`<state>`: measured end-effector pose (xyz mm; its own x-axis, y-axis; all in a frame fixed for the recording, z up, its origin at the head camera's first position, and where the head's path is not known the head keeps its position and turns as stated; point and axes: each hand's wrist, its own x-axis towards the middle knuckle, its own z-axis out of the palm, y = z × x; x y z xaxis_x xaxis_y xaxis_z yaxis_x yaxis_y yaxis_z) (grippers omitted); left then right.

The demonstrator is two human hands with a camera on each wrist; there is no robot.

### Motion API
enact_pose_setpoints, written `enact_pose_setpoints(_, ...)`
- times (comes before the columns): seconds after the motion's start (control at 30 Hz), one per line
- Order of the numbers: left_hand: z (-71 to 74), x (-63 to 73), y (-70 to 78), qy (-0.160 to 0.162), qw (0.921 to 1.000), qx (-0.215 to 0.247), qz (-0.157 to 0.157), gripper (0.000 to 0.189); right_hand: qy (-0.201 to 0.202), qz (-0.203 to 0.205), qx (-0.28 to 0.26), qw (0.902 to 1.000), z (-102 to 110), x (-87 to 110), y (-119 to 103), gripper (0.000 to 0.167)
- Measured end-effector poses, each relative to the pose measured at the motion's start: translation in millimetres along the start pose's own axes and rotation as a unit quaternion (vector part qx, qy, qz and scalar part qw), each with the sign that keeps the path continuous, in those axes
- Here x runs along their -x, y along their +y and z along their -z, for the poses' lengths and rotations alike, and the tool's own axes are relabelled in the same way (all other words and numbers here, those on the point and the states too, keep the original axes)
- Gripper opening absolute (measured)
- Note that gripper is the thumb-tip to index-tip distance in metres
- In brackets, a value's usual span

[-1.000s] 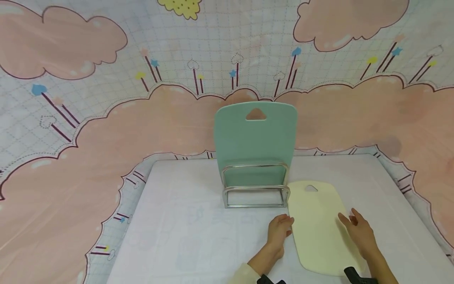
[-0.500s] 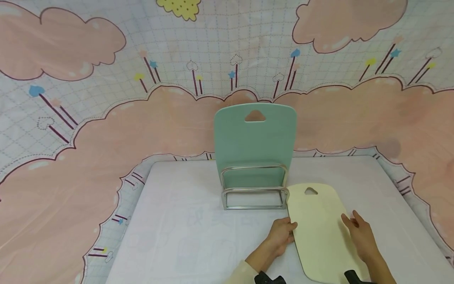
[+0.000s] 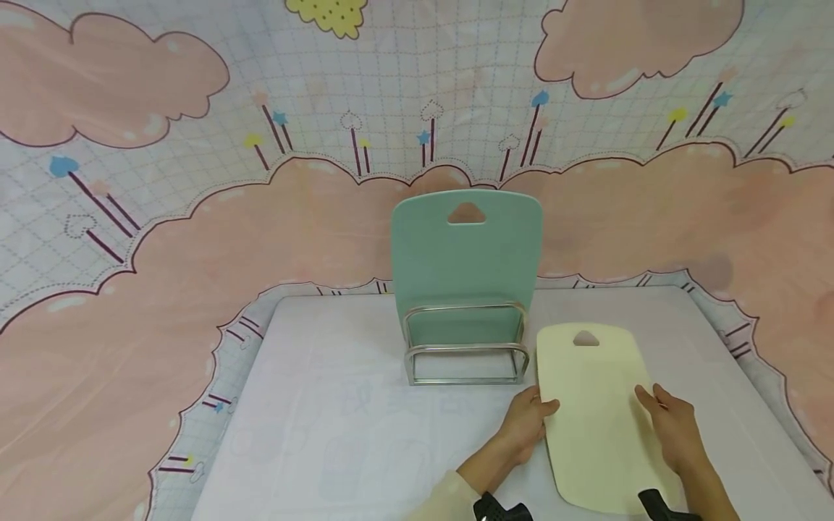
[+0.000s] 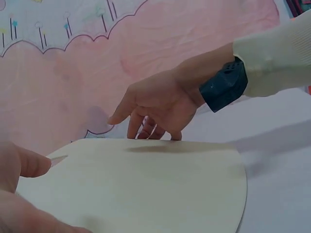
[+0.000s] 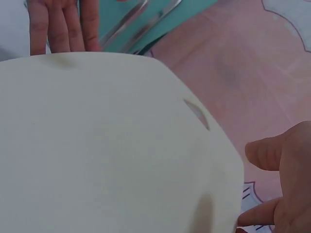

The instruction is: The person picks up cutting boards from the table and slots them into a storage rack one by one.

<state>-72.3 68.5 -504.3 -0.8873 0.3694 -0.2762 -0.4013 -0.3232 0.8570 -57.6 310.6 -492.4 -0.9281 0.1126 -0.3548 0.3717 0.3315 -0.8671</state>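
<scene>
A pale yellow cutting board lies between my hands, right of the metal rack. My left hand holds its left edge, thumb over the top face and fingertips hidden at the edge. On the other side, my right hand has its fingers against the right edge; in the right wrist view its thumb stands apart from the board. Some right fingertips are hidden behind the edge in the left wrist view. A green cutting board stands upright in the rack's rear slot.
The rack stands close to the yellow board's upper left corner. Under everything is a white table. A patterned cloth with clouds hangs behind it. Each wrist bears a black band, such as the left wrist's band.
My left hand has come from beside the board to holding its left edge. The board first slid slightly towards me, then shifted right and away, apart from the rack. My right hand moved slightly right.
</scene>
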Motion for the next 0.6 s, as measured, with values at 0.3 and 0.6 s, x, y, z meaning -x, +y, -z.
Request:
enact_pose_setpoints(0.3, -15.2, -1.7, 20.2, 0.015, 0.9981, -0.058, -0.015, 0.035, 0.029, 0.022, -0.022, 0.9991, 2.0, 1.2, -6.7, 0.083)
enact_pose_setpoints(0.6, -19.3, -3.7, 29.3, 0.003, 0.9962, -0.076, -0.043, 0.046, 0.074, 0.052, 0.031, 0.9954, 6.5, 4.2, -15.1, 0.078)
